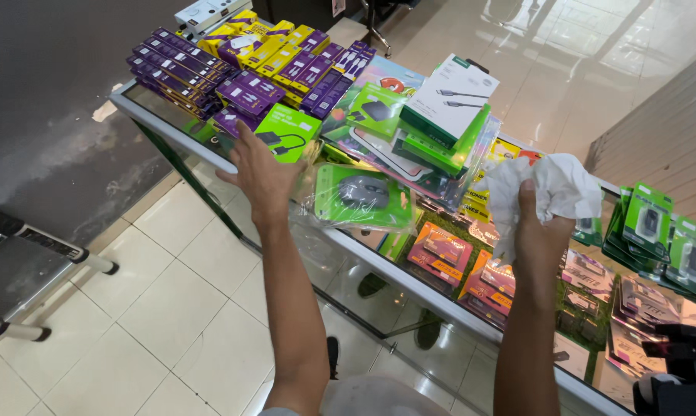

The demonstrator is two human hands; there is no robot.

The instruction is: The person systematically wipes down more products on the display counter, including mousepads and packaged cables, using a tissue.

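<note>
Head view: a glass table (410, 286) is stacked with packaged accessories; purple boxes (180, 73) are massed at its far left corner. A green mouse package (361, 197) lies flat near the front edge, long axis along that edge, touched by the released, spread left hand (262, 176). A white cloth (552, 189) is clenched in the right hand (539, 231). Judged risk: a push could slide the package off the edge.

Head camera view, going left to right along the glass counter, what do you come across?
Purple boxes → left hand → green mouse package → white crumpled cloth in the right hand → green packages.
</note>
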